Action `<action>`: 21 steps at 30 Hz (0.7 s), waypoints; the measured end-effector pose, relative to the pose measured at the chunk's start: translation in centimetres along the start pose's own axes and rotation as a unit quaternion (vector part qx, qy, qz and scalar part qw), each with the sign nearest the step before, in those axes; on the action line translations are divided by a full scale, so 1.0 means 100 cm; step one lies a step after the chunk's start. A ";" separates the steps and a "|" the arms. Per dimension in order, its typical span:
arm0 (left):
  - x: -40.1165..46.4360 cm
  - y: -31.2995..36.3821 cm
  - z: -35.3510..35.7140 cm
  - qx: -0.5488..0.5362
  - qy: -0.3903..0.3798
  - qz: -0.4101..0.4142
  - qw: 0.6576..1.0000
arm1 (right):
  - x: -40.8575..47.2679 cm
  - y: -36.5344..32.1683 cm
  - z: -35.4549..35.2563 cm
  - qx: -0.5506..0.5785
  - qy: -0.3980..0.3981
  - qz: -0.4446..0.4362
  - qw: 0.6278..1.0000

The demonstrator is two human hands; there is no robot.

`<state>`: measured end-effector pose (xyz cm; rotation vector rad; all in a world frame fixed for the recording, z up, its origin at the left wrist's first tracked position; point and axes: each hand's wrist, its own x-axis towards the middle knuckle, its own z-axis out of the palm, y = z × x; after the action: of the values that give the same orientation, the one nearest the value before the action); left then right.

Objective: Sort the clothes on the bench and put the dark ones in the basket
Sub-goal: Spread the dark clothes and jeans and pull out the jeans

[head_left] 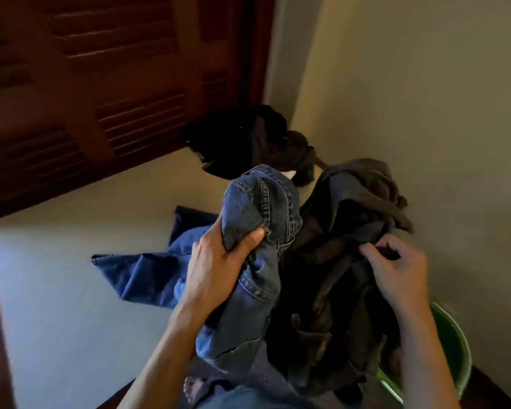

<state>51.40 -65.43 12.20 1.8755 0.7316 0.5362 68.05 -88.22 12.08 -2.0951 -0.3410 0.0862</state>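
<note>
The long blue jeans (248,261) are trailing over the pale bench (56,290), well left of the green basket (452,349), so dragging them across could spill them outside it. The left hand (219,273) is clamping their waist. Above the basket, the right hand (396,273) is pinching a brown garment (351,231). The basket's inside is staying hidden.

We see a dark reddish-brown louvred wooden door (106,84) filling the upper left, meeting a plain cream wall (410,98) at a corner. Below lies a pale, smooth surface (56,290), dimly and unevenly lit with a bluish cast.
</note>
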 end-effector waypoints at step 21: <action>-0.048 0.110 0.251 -0.044 -0.220 0.045 0.974 | 0.027 0.291 -0.199 0.061 0.242 0.266 0.931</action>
<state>67.09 -88.47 12.31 1.8611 0.3262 0.1906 80.59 -118.11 -1.99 -1.9527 0.5216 -0.0903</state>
